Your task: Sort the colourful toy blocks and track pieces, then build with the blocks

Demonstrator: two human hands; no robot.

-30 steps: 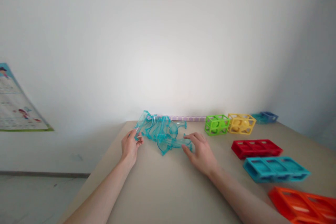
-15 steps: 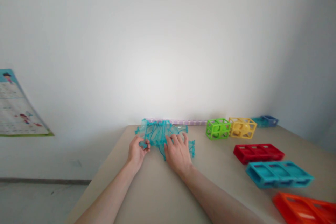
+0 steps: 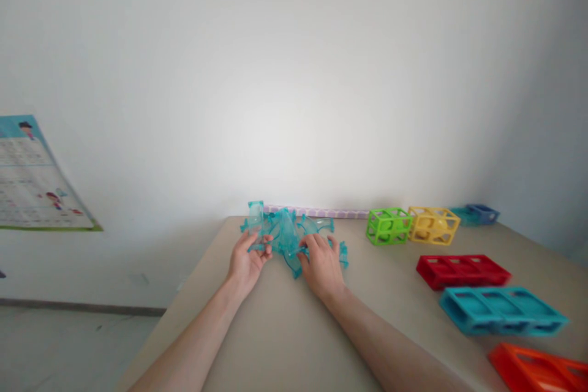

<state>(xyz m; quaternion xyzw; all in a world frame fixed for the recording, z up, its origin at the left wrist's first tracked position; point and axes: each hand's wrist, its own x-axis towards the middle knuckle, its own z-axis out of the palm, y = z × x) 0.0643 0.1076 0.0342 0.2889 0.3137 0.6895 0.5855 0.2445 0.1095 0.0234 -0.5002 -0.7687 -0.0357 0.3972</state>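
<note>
My left hand (image 3: 245, 264) is closed on a clear teal plastic track piece (image 3: 256, 217) that stands upright above the fingers. My right hand (image 3: 323, 266) has its thumb and forefinger together on another clear teal track piece (image 3: 296, 251) at the near side of a pile. That pile of clear teal track pieces (image 3: 285, 226) lies between and behind both hands, some of them curved. Part of it is hidden behind my right fingers, where a teal end (image 3: 343, 254) shows past the little finger.
To the right stand a green open-frame block (image 3: 389, 226) and a yellow one (image 3: 433, 225). Nearer lie a red frame (image 3: 462, 271), a teal frame (image 3: 503, 310) and an orange frame (image 3: 537, 369). A blue block (image 3: 482, 214) is at the far corner. A purple patterned strip (image 3: 321, 212) runs along the wall.
My left hand has raised its track piece more upright. The right hand's fingers have gone from lying over the pile to pinching a piece. Pieces in the pile have shifted. The view has turned slightly left.
</note>
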